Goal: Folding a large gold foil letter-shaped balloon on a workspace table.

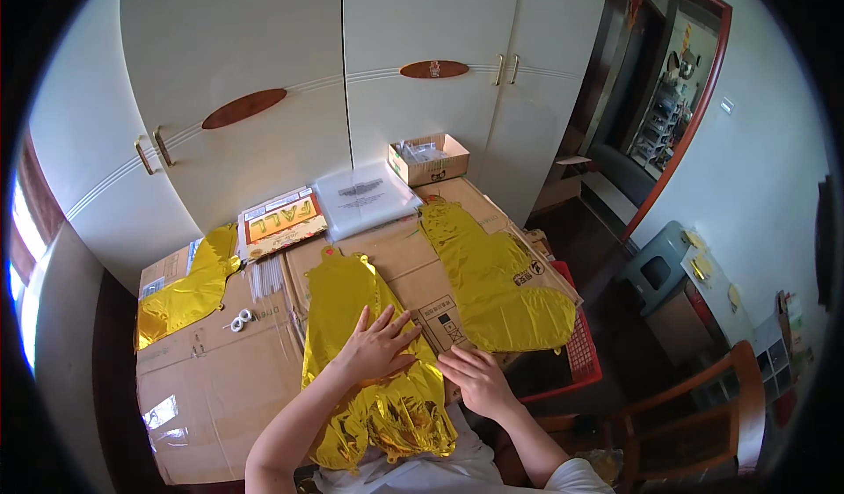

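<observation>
In front of me a gold foil balloon [338,305], flat and uninflated, runs across the cardboard and down to my lap, its near end crumpled. My left hand [378,349] lies on its middle with the fingers spread. At the balloon's right edge is my right hand [477,380], its fingers stretched toward the foil and slightly bent; the thumb is mostly hidden. To the right rests a second flat foil balloon [501,292], which widens at its near end. Another gold foil balloon [198,287] is on the far left of the cardboard.
Toward the back are a printed package [286,223], a stack of clear plastic bags [365,199] and an open cardboard box [440,162]. Small white rolls [239,321] lie left. A red basket [582,353] and a wooden chair [747,397] stand right. Cabinets [237,46] back the cardboard-covered surface [220,406].
</observation>
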### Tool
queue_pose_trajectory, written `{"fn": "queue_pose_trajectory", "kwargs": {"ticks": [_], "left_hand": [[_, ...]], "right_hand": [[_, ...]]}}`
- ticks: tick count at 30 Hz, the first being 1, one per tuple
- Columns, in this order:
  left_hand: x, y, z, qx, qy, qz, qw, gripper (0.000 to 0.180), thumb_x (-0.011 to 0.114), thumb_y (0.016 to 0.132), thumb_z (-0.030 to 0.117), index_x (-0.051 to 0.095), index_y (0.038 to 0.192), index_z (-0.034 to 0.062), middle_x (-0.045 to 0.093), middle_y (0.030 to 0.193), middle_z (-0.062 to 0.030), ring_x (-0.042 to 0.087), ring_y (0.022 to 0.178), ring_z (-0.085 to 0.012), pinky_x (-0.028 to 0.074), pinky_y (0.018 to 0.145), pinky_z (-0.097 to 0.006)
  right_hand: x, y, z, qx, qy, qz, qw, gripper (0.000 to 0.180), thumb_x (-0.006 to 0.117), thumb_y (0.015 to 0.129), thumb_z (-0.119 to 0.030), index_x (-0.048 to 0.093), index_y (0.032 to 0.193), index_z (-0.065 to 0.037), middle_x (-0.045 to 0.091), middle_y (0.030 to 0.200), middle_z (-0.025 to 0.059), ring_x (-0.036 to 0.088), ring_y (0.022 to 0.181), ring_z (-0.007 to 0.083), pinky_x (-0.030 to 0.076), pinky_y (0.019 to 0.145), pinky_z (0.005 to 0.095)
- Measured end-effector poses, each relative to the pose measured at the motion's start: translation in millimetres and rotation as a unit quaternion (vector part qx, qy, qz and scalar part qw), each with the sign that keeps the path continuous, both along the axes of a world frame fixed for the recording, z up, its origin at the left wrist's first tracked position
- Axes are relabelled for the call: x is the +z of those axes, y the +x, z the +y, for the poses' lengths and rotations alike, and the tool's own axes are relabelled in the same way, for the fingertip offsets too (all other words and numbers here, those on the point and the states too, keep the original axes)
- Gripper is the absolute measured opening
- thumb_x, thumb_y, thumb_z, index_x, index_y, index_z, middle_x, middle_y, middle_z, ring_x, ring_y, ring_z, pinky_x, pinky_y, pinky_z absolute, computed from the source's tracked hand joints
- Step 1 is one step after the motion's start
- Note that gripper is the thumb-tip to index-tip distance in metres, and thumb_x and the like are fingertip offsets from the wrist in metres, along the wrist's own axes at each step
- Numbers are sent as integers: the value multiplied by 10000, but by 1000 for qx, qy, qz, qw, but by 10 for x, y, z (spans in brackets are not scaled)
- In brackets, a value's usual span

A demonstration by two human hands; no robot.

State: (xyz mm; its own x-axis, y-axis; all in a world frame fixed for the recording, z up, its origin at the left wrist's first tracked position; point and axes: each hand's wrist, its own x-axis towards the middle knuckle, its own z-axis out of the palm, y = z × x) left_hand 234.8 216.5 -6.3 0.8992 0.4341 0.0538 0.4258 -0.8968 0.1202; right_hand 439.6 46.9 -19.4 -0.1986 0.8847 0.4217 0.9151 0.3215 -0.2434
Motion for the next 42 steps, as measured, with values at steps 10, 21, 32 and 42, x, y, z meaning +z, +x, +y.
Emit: {"fn": "queue_pose_trajectory", "kwargs": {"ticks": [10,21,32,42], "left_hand": [[-16,7,50,15,-1,16,1000,708,468,932,591,355,1497,179,321,1558,-73,257,1449,-326,146,1147,-634],[4,40,181,39,1,22,999,721,448,948,566,338,1495,109,334,1551,-76,292,1439,-278,138,1144,-638],[-110,109,478,99,23,9,995,687,443,948,540,374,1472,101,369,1535,-57,334,1422,-229,143,1127,-670],[136,285,536,169,6,87,982,1064,455,795,783,284,1493,-2,299,1559,-135,177,1481,-269,48,1149,-647]], "right_hand": [[-74,11,-32,4,-12,-26,1000,380,545,842,-56,671,1195,-123,626,1291,1,511,1283,190,376,1019,422],[-3,-40,25,25,0,-15,1000,254,564,834,-74,704,1046,-81,673,1191,19,561,1219,184,408,970,394],[13,-99,58,16,30,10,999,252,557,843,-99,711,1040,-71,695,1085,33,589,1149,203,409,984,397],[8,-113,22,4,28,16,999,263,567,837,-89,717,1053,-75,688,1105,25,575,1154,200,396,1006,404]]}}
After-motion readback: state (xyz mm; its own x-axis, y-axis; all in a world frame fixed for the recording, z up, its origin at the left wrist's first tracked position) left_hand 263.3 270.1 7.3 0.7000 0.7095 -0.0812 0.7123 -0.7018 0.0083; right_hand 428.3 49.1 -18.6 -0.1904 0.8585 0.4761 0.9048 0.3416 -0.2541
